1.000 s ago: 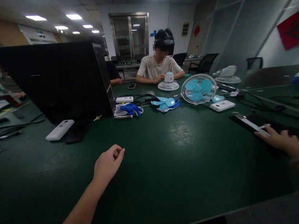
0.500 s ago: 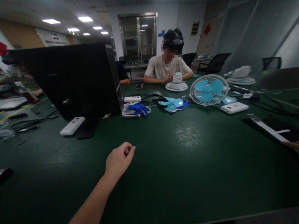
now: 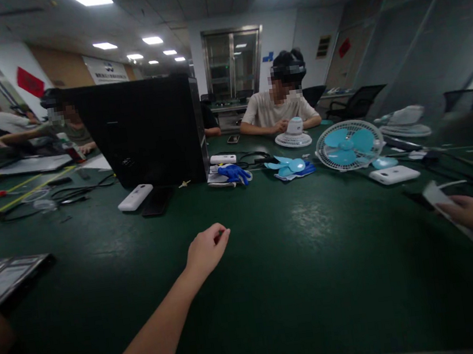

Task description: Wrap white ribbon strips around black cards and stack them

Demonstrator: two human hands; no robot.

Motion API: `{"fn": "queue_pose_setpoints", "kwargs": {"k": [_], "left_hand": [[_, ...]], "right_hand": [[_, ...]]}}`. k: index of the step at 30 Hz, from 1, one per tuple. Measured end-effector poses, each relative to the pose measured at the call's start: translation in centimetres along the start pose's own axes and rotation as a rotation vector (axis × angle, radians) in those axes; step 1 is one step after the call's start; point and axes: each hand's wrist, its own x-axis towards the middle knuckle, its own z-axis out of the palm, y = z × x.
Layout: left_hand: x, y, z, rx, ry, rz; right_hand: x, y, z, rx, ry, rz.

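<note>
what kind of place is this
Probably an office turned into a small assembly workshop: a long green table shared by several seated people, a blue desk fan, loose fan blades, blue gloves, ceiling panel lights.

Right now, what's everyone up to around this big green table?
The person wearing the camera stretches the left hand over the green table, its fingers pinched together as if on something tiny; what it is cannot be told. The right hand grips a flat white strip at the table's right side. Across the table, another person handles a white fan base, beside a blue fan lying in its grille.
</note>
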Motion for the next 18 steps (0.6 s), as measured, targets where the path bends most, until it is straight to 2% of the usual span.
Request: {"fn": "queue_pose_setpoints", "kwargs": {"k": [2,4,7,8,11,13,15,16,18], "left_hand": [[0.0,0.0,0.2,-0.087,-0.029,0.019],[0.2,-0.1,0.4,-0.201,-0.058,0.021],[0.7,-0.2,0.7,-0.414,-0.1,-0.032],[0.8,-0.3,0.8,-0.501,-0.122,-0.065],[0.9,-0.2,0.7,-0.754,-0.254,-0.179],[0.7,-0.1,0.5,-0.848,-0.407,-0.201],[0.3,0.2,0.3,-0.807,-0.554,-0.146],[0.1,0.3,0.3,-0.754,-0.62,-0.124],[-0.1,0.6,0.2,-0.663,-0.657,-0.082]], "right_hand": [[0.2,-3.4,0.6,0.081,-0.092,-0.062],[-1.1,-7.0,1.5,0.182,-0.212,-0.199],[-5.5,-12.6,2.6,0.324,-0.396,-0.402],[-7.3,-14.3,2.7,0.417,-0.512,-0.501],[-12.5,-18.9,2.7,0.537,-0.743,-0.707],[-15.0,-20.9,2.6,0.54,-0.851,-0.752],[-16.3,-21.9,2.8,0.542,-0.912,-0.757],[-16.5,-22.0,3.1,0.543,-0.931,-0.75],[-15.6,-21.4,3.9,0.513,-0.94,-0.735]]}}
